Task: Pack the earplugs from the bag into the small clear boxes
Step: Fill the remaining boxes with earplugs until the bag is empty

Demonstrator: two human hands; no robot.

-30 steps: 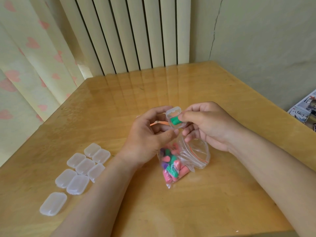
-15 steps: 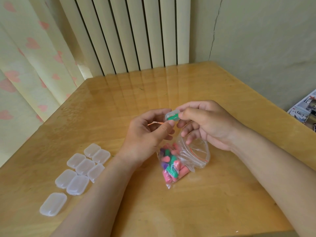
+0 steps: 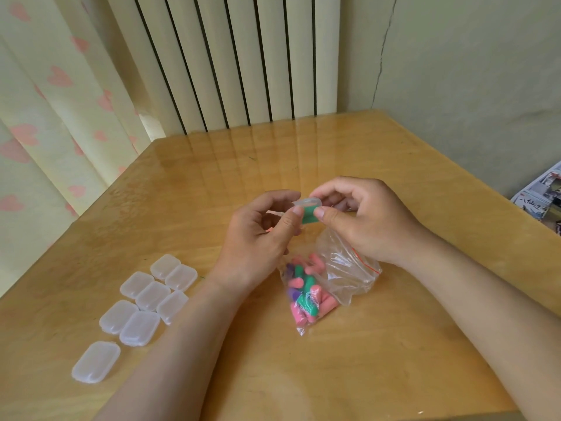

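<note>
Hands meet above the middle of the table (image 3: 379, 165), and I see both forearms reaching in from the near edge, bare to the elbow. My left hand (image 3: 258, 235) is curled with the palm turned inward, thumb and forefinger pinched on the left end of a small clear box (image 3: 308, 208). My right hand (image 3: 364, 220) arches over from the right, knuckles up, its thumb and forefinger closed on the box's right end. So each grip is clamped on that 1 box, which sits raised off the table between the fingertips. Through its cloudy plastic shell I see a green earplug (image 3: 309, 214); whether the lid is fully shut I cannot tell.

Just below the hands lies the bag (image 3: 343, 268), thin crinkled clear plastic with a red zip strip along its mouth, slumped on the table. Its near half is packed with soft, rounded foam earplugs (image 3: 303, 302) in pink, green and purple.

At the near left, well apart from the bag, 8 more clear boxes (image 3: 145, 299) lie flat: small rounded rectangles of frosted plastic, 7 clustered touching one another and 1 set slightly nearer on its own. The table is glossy yellow wood with a reflective sheen.
</note>
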